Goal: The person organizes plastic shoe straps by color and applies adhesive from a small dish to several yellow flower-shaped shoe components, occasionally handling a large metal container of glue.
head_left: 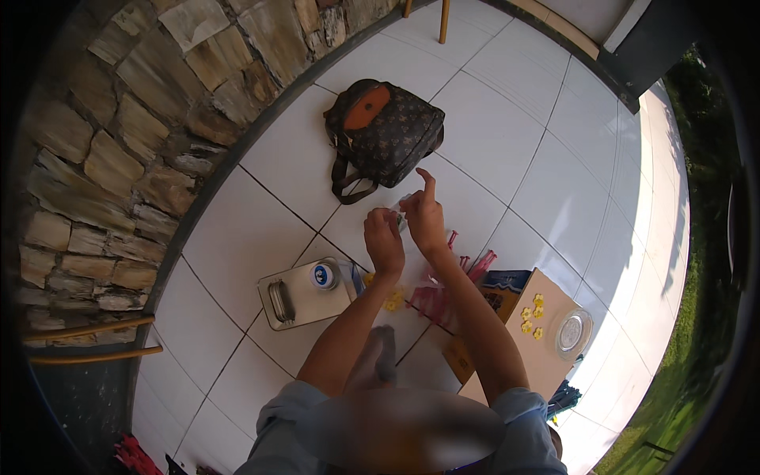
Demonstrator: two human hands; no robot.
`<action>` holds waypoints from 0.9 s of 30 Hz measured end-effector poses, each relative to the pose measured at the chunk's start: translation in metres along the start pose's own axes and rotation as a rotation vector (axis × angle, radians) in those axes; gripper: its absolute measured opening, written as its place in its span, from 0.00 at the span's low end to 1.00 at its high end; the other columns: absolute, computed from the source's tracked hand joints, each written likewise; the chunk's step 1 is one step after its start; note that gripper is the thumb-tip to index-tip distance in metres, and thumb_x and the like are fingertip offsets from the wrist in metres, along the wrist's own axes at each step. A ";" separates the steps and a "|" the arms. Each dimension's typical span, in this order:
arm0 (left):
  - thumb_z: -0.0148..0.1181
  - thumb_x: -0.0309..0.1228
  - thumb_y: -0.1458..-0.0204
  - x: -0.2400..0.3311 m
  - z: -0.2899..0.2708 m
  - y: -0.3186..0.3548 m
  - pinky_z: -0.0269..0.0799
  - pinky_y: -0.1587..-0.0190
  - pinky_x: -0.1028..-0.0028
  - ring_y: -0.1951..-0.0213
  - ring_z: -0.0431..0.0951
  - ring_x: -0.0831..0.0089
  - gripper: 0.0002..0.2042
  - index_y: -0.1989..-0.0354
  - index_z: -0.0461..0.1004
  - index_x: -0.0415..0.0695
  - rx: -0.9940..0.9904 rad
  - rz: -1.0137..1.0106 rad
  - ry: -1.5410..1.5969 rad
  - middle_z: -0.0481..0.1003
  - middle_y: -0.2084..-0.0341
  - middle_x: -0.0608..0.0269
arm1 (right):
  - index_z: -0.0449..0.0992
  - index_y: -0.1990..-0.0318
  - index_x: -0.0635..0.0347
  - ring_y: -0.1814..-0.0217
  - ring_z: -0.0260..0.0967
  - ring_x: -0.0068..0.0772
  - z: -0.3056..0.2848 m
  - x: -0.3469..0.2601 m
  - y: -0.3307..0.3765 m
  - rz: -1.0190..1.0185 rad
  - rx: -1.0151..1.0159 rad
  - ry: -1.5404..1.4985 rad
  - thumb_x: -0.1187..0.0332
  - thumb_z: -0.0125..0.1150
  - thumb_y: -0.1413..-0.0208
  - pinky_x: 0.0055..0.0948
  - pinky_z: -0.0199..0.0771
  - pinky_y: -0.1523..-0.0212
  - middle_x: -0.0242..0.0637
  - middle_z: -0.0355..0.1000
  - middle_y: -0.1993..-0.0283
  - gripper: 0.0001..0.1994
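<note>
My left hand [385, 242] has its fingers curled in at the middle of the view. Close beside it, my right hand [424, 220] pinches with one finger raised away from the rest. Between the fingertips of both hands is a small clear, whitish piece [404, 207], mostly hidden, so its kind does not show. Below my left wrist lie yellow flower-shaped pieces [393, 300] on the floor. Pink items in clear plastic [434, 294] lie beneath my right forearm.
A brown patterned backpack [396, 131] lies ahead on the tiled floor. At left stands a metal tin with a handle [305, 310], bearing a blue-and-white-capped container [321, 275]. A cardboard box [514, 348] at right holds yellow flowers [537, 312] and a clear round dish [570, 334].
</note>
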State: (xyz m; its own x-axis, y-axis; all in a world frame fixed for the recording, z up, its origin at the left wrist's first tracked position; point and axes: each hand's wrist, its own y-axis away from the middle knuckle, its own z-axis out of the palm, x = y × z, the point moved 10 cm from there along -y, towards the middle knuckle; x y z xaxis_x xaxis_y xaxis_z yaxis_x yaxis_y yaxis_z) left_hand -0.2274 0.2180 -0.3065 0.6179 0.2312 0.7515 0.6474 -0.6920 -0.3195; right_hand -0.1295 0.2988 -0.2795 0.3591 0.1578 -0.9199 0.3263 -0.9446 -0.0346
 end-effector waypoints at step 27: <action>0.49 0.22 0.49 0.230 -0.115 0.123 0.73 0.66 0.66 0.68 0.76 0.55 0.03 0.68 0.68 0.37 -0.605 0.359 0.288 0.74 0.71 0.49 | 0.49 0.40 0.57 0.74 0.68 0.24 -0.195 -0.124 0.210 -0.098 0.386 -0.178 0.82 0.54 0.52 0.21 0.69 0.72 0.35 0.65 0.76 0.31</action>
State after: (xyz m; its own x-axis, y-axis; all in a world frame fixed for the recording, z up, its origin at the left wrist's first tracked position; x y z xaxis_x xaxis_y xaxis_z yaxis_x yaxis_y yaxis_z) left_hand -0.0563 0.1075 -0.1065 0.5500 -0.2092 0.8086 0.0196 -0.9646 -0.2629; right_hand 0.0654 0.1370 -0.0964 0.1750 0.2317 -0.9569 -0.0113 -0.9714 -0.2373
